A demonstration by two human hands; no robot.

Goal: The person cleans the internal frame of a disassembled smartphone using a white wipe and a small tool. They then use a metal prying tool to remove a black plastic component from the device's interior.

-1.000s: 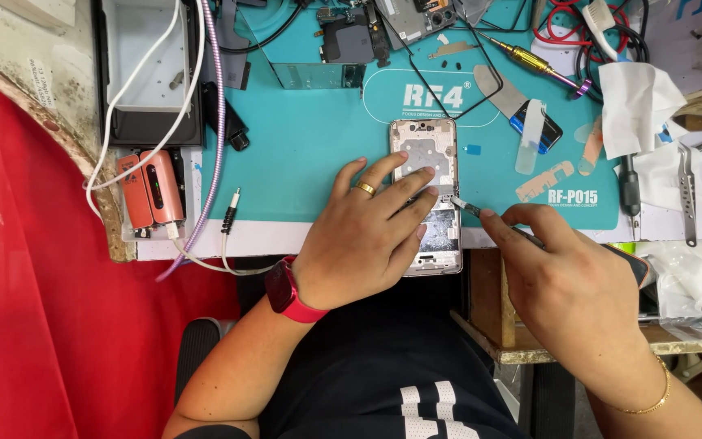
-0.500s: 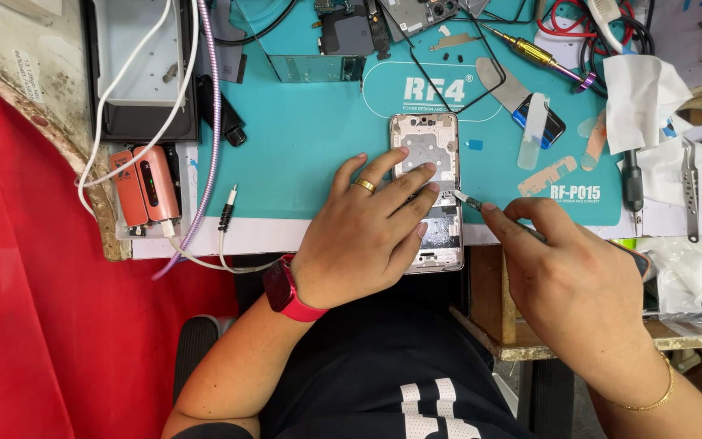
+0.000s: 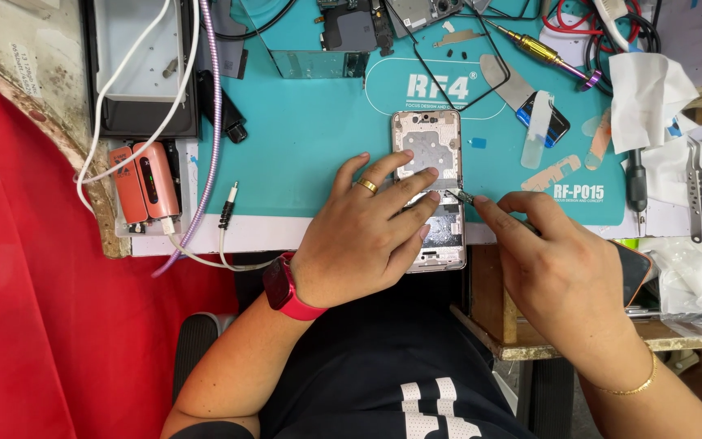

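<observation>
The opened silver phone with its back cover removed (image 3: 431, 187) is laid lengthwise across the near edge of the teal rubber work mat (image 3: 310, 154), its lower end overhanging the white worktop edge toward the person. Compared with 1 second earlier, it has not shifted on the mat; only the view has drifted slightly.

The left hand (image 3: 367, 232), bearing 1 gold ring and a red wristwatch, is pressed flat over the phone's middle, fingers spread and not clenched, so the body is pinned rather than gripped.

The right hand (image 3: 558, 268) is closed in a pinch around a slim metal tool (image 3: 461, 196), whose tip is now set against the phone's right edge at mid-length. Half a second ago that tip was slightly further out from the frame; it has since been brought in to touch. The work appears to be at the point of contact with a small part inside the frame, though the part itself is too small to be made out.

Toward the mat's far right corner a yellow-handled screwdriver (image 3: 538, 47) is left lying, and crumpled white tissue (image 3: 647, 93) rests beside it. A pair of salmon-pink power banks (image 3: 144, 183) is placed beyond the mat's left edge.
</observation>
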